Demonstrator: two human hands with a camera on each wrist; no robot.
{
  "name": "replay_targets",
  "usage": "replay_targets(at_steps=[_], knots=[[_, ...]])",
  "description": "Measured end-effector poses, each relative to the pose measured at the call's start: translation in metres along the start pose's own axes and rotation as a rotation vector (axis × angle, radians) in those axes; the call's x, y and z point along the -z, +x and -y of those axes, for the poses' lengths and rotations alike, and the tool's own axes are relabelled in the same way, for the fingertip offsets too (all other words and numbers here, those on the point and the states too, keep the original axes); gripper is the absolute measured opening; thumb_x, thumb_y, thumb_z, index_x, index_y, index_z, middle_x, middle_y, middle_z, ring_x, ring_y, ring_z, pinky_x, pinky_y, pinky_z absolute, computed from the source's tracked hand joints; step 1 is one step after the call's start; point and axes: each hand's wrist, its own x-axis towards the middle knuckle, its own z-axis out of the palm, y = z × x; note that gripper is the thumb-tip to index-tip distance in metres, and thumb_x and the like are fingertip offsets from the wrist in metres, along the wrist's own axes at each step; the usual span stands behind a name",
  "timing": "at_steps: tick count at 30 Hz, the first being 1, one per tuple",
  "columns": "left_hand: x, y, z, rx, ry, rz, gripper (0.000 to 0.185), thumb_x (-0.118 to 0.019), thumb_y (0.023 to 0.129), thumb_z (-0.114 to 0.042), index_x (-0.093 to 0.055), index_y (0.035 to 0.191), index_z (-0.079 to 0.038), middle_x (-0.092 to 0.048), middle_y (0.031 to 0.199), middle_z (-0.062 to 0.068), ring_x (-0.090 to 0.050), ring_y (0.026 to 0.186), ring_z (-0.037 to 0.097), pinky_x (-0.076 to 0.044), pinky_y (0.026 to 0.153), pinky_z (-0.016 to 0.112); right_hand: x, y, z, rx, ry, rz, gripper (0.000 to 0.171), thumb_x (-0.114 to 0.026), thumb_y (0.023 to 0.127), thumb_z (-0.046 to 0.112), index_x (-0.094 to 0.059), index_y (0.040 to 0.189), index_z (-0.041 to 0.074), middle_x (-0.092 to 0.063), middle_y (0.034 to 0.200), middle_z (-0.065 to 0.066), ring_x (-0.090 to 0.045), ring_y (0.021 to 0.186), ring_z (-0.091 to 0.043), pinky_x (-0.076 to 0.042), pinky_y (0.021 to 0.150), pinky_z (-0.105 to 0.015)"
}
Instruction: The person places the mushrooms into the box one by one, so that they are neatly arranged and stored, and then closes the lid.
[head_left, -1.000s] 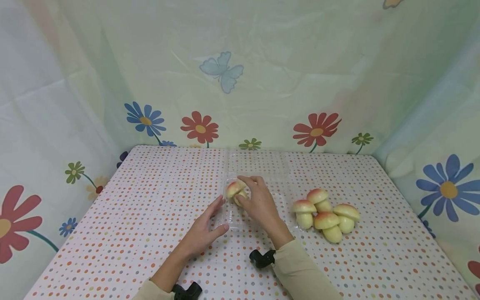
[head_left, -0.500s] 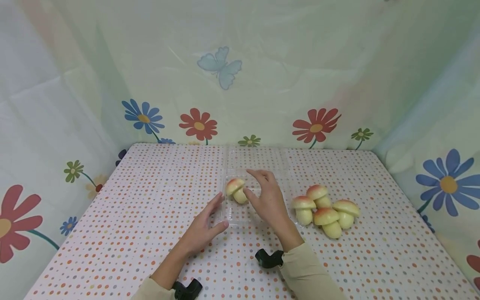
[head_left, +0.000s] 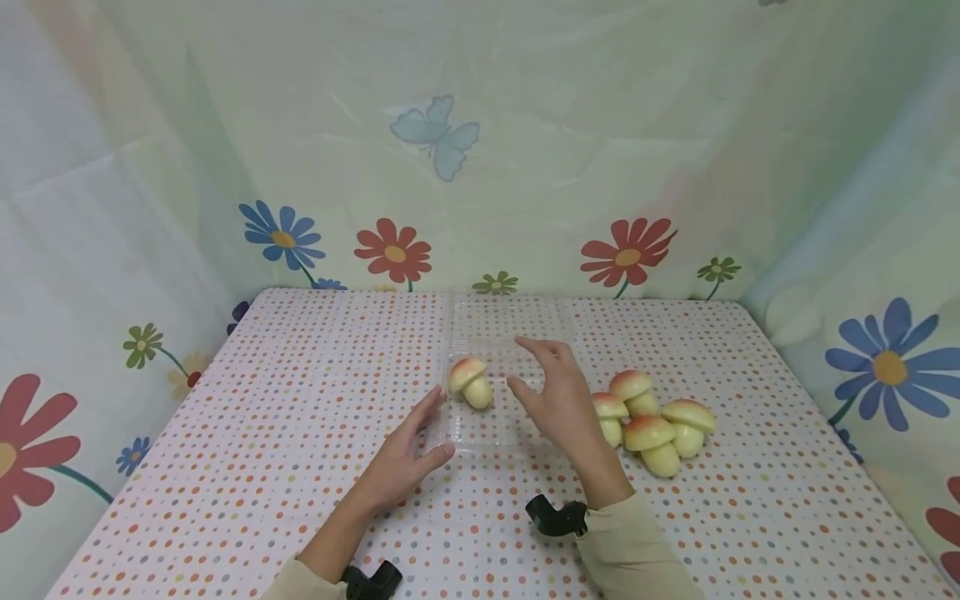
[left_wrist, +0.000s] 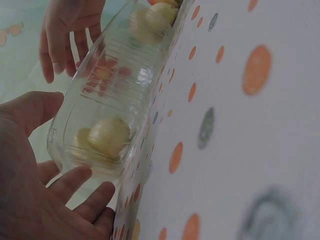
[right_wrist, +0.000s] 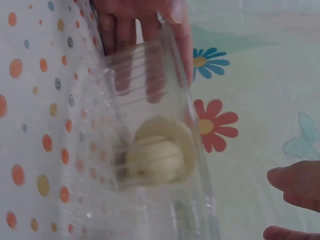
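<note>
A clear plastic clamshell tray [head_left: 487,433] lies open on the dotted tablecloth, its lid [head_left: 513,321] folded back. One toy mushroom [head_left: 470,382] with a red-yellow cap lies in the tray's left part, also seen through the wall as the mushroom [left_wrist: 107,135] and the mushroom [right_wrist: 155,157]. My left hand [head_left: 420,433] rests with straight fingers against the tray's front left corner, holding nothing. My right hand [head_left: 553,390] hovers open and empty over the tray's right side, apart from the mushroom. Several more mushrooms [head_left: 652,421] are piled just right of it.
The table [head_left: 300,467] is enclosed by flowered cloth walls [head_left: 480,167] at the back and both sides. Black wrist camera mounts [head_left: 557,517] sit on both forearms near the front edge.
My right hand let go of the mushroom in the tray and drew away to the right, fingers spread. The left hand stayed at the tray's corner.
</note>
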Motion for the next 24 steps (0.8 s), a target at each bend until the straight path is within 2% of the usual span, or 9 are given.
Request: replay_targets(at_steps=[10, 16, 24], knots=[[-0.002, -0.001, 0.004, 0.016, 0.001, -0.001, 0.083, -0.071, 0.098, -0.022, -0.023, 0.166, -0.027, -0.034, 0.169, -0.003, -0.031, 0.156, 0.030, -0.019, 0.127, 0.058, 0.021, -0.001, -0.007, -0.075, -0.039, 0.002, 0.056, -0.073, 0.097, 0.020, -0.055, 0.149, 0.011, -0.050, 0.143, -0.025, -0.057, 0.127, -0.045, -0.050, 0.102, -0.061], [-0.001, 0.000, 0.004, 0.014, 0.005, -0.016, 0.083, -0.071, 0.098, -0.023, -0.023, 0.166, -0.025, -0.035, 0.168, -0.003, -0.032, 0.156, 0.031, -0.020, 0.127, 0.060, 0.028, 0.000, -0.008, -0.081, -0.112, -0.030, 0.056, -0.072, 0.097, 0.021, -0.055, 0.149, 0.009, -0.051, 0.142, -0.026, -0.056, 0.128, -0.045, -0.051, 0.101, -0.060], [-0.001, 0.000, 0.005, 0.006, 0.004, -0.011, 0.084, -0.071, 0.098, -0.024, -0.022, 0.166, -0.028, -0.035, 0.168, -0.003, -0.032, 0.156, 0.031, -0.019, 0.127, 0.061, 0.040, 0.001, -0.013, -0.119, -0.148, -0.086, 0.054, -0.071, 0.097, 0.018, -0.056, 0.147, 0.006, -0.050, 0.141, -0.028, -0.053, 0.129, -0.047, -0.049, 0.103, -0.060]])
